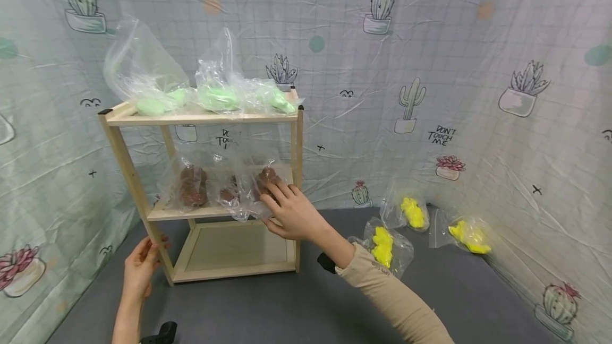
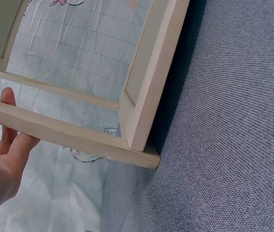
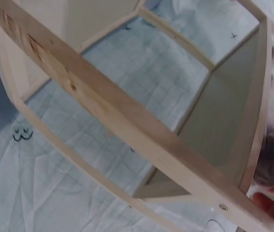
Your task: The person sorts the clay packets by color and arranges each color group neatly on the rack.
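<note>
A wooden shelf rack [image 1: 234,269] stands on the grey surface. My left hand [image 1: 138,267] grips its left front post [image 2: 69,133], fingers on the far side and thumb against the near side. On the middle shelf, several clear bags hold brown lumps. My right hand [image 1: 294,214] touches the rightmost bag, its fingers spread over the brown lump [image 1: 268,177]; the right wrist view shows only some fingertips beside that bag [image 3: 272,159]. Left of it are a bag with a smaller brown piece [image 1: 229,194] and a bag with a large brown lump [image 1: 193,187].
Clear bags with pale green lumps [image 1: 218,98] lie on the top shelf. To the right on the grey surface [image 1: 334,301] lie three bags with yellow pieces [image 1: 382,247]. A cactus-print curtain [image 1: 330,68] hangs behind and at both sides.
</note>
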`<state>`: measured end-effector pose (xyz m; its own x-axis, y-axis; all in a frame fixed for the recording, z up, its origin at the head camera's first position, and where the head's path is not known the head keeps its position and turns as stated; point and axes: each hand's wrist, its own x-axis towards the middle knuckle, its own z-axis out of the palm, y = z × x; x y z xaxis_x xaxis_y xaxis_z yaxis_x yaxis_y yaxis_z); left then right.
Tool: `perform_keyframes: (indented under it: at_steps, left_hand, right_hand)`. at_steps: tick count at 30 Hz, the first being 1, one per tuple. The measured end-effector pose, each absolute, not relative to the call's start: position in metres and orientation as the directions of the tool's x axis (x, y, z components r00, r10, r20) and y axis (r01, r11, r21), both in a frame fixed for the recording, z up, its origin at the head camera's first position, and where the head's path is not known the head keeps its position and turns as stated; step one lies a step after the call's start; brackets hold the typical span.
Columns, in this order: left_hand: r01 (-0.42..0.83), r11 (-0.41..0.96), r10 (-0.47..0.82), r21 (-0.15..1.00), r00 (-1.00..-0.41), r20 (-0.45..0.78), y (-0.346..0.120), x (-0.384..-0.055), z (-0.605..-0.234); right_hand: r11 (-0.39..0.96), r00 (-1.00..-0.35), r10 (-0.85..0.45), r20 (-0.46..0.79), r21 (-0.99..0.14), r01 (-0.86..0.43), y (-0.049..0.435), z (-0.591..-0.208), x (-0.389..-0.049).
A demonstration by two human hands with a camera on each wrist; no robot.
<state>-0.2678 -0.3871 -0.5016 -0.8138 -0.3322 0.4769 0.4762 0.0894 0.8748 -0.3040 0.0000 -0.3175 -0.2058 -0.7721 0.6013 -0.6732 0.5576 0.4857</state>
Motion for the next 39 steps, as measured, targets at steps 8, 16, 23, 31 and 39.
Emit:
perform_keyframes:
  at_steps: [8, 16, 23, 31, 39]
  left_hand:
    - [0.377, 0.162, -0.409, 0.912, -0.815, 0.41, -0.392, -0.275, -0.512]
    - [0.333, 0.167, -0.423, 0.928, -0.826, 0.373, -0.395, -0.279, -0.515]
    - [0.439, 0.1, -0.369, 0.893, -0.817, 0.443, -0.381, -0.266, -0.495]
    - [0.384, 0.125, -0.398, 0.915, -0.825, 0.4, -0.395, -0.28, -0.511]
    - [0.418, 0.084, -0.399, 0.905, -0.818, 0.414, -0.397, -0.28, -0.514]
  right_hand:
    - [0.634, -0.129, -0.679, 0.723, 0.488, -0.6, -0.005, -0.325, -0.301]
    - [0.661, -0.176, -0.676, 0.716, 0.483, -0.575, -0.006, -0.331, -0.303]
    - [0.649, -0.222, -0.69, 0.689, 0.452, -0.612, -0.004, -0.335, -0.297]
    - [0.628, -0.233, -0.693, 0.682, 0.414, -0.659, 0.003, -0.337, -0.294]
    - [0.591, -0.218, -0.694, 0.686, 0.369, -0.718, 0.014, -0.336, -0.285]
